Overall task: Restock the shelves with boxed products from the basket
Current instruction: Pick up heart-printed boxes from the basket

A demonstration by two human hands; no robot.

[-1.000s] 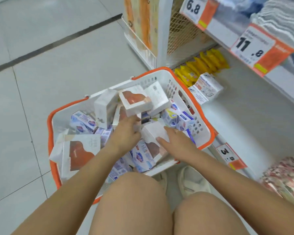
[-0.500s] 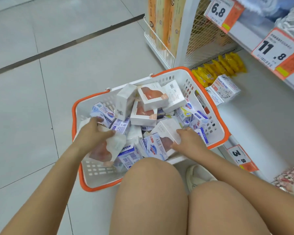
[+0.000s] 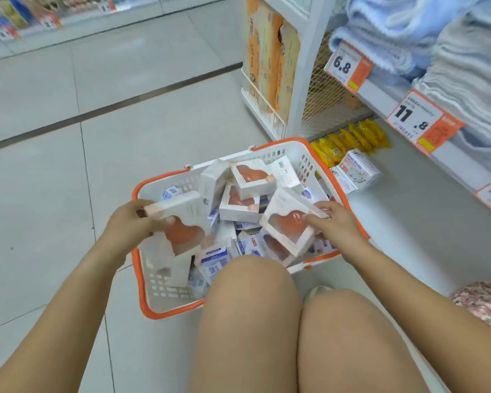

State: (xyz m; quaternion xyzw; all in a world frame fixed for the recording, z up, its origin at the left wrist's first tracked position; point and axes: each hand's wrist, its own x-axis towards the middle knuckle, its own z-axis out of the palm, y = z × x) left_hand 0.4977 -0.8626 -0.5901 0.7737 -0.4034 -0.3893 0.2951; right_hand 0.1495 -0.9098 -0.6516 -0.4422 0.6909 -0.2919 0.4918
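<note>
- Above the basket (image 3: 165, 282), the left hand (image 3: 128, 225) grips a windowed box (image 3: 182, 219), long axis left-right.
- The right hand (image 3: 333, 222) pinches another windowed box (image 3: 288, 225), window up, tilted.

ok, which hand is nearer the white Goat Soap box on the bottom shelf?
Right. The right hand holds a white window box over the basket's shelf side, with the white Goat Soap box just beyond the rim. The left hand grips another at the far side.
</note>
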